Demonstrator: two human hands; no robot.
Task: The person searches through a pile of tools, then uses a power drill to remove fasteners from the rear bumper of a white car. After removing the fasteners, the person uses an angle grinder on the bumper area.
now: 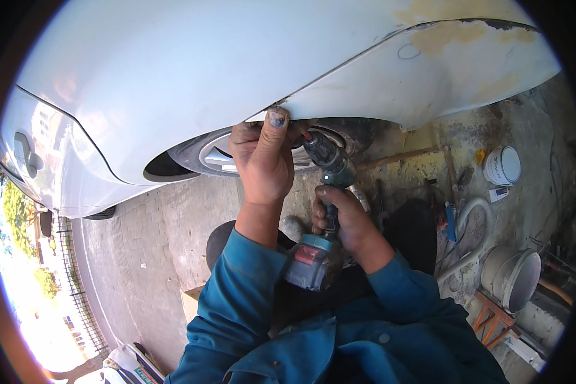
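My right hand [345, 217] is wrapped round the grip of a teal and black cordless drill [329, 160], its battery pack toward me. The drill's nose reaches up under the edge of the car's bumper [390, 89], beside the wheel arch, with a short reddish bit at its chuck. My left hand [265, 153] pinches the lip where the bumper meets the white fender [192, 83], thumb on the outer face and fingers tucked behind. Whatever those fingers may hold behind the lip is hidden. The car wheel [221, 153] shows partly behind my left hand.
To the right stand a white tub [502, 166] and a larger bucket [518, 278] on the stained floor. A pale hose [470, 246] curves between them, near a blue-handled tool [451, 223]. A wooden frame [489, 320] lies lower right. Cardboard [191, 302] sits left of my sleeve.
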